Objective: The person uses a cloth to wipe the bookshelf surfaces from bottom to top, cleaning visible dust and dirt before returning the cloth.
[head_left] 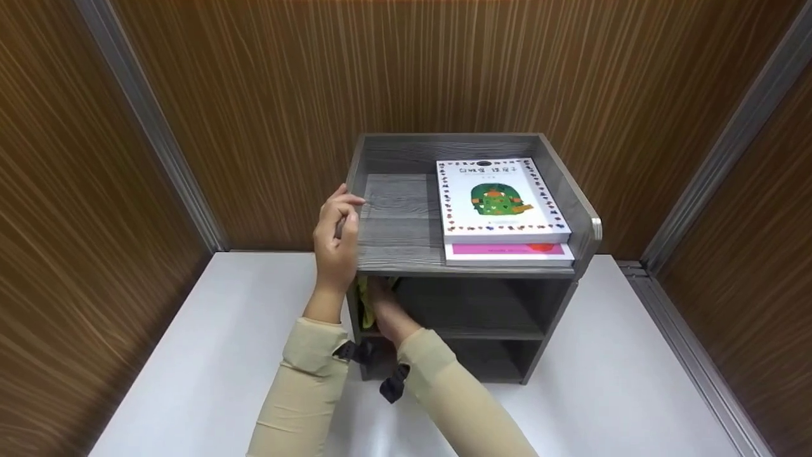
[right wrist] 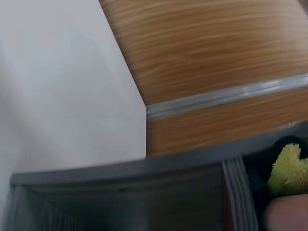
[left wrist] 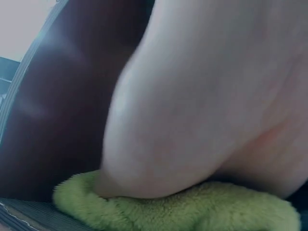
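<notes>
A grey wood-grain shelf unit (head_left: pixel 399 254) stands in front of me, with a shallow top tray and two compartments below. My left hand (head_left: pixel 338 231) is at the outside of its left side panel, fingers loosely bent near the top edge, holding nothing. Reaching into the upper compartment at the left, my right hand (head_left: pixel 388 311) has its fingers hidden under the top board. A fluffy yellow-green cloth (head_left: pixel 365 304) lies there along the left wall. In the left wrist view the right hand (left wrist: pixel 192 120) presses on the cloth (left wrist: pixel 202 211); I cannot tell whether the fingers grip it.
Two books lie stacked in the top tray's right half: a white one (head_left: pixel 501 203) with a green picture on its cover over a pink-and-white one (head_left: pixel 507 251). The unit stands on a white table (head_left: pixel 254 330). Brown wood-grain panels (head_left: pixel 254 114) enclose the back and sides.
</notes>
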The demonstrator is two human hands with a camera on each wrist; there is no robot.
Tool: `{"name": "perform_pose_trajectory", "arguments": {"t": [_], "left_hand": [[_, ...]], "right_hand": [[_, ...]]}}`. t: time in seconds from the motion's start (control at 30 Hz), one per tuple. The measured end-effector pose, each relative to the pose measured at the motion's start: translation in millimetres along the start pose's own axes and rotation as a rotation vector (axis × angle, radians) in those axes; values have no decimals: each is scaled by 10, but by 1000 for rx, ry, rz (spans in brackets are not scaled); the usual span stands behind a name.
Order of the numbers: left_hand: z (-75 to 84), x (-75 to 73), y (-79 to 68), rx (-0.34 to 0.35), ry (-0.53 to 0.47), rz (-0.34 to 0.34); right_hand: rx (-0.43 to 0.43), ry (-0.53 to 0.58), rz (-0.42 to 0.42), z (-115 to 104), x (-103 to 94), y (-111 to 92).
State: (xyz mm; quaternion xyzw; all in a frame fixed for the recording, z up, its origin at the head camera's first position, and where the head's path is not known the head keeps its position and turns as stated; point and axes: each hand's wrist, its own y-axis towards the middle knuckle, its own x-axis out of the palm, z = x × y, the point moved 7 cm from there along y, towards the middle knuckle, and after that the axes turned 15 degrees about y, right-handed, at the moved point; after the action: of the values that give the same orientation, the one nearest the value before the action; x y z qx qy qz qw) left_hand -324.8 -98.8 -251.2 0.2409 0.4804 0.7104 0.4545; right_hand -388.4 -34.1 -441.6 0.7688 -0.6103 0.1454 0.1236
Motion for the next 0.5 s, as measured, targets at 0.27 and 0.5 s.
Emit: {"name": "perform_pose_trajectory", "arguments": {"t": [0.27,0.5], "left_hand": [[24,-15,-3,-7,1,-13],[13,-23,-14,7,16,-1]], "right_hand": [[-125,-1,-75,-94,-44,277],[-186,-353,94,-165,-276,332]]}}
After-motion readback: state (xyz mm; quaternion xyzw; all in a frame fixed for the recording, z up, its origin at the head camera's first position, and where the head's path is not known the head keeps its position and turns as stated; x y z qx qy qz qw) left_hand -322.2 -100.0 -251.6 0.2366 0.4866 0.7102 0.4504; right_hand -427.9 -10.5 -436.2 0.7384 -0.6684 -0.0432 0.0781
